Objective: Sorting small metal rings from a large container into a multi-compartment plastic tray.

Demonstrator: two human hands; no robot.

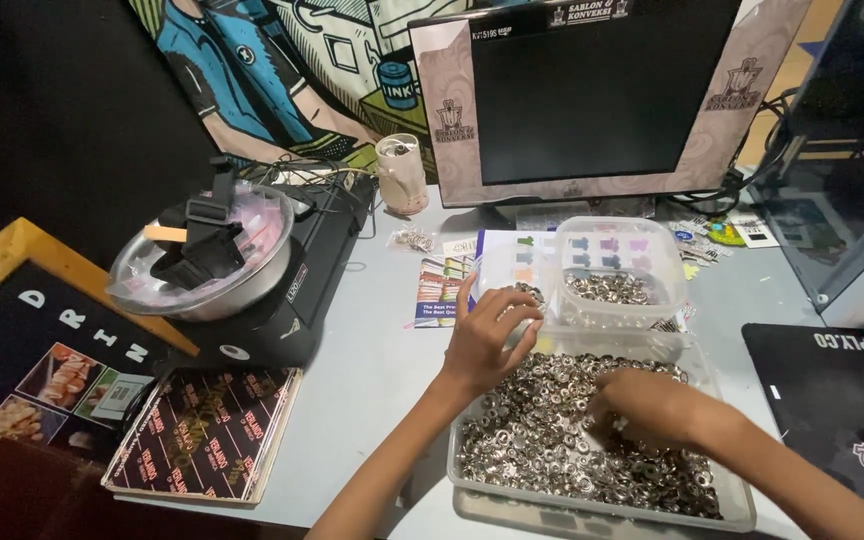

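A clear plastic tray (472,490) at the near edge of the table is filled with several small silver metal rings (542,440). My right hand (642,408) is pressed down into the rings, fingers curled among them. My left hand (487,335) hovers over the tray's far left corner with fingertips pinched together, apparently on a small ring. Just behind the tray stands a smaller clear tub (617,240) holding more metal rings (607,290).
A dark monitor (592,90) stands at the back. A black device (302,280) on the left carries a metal bowl (207,265) with black clips. Printed cards (207,435), a framed board (42,330), a white cup (400,172), leaflets (442,285) and a black mat (842,400) surround the tray.
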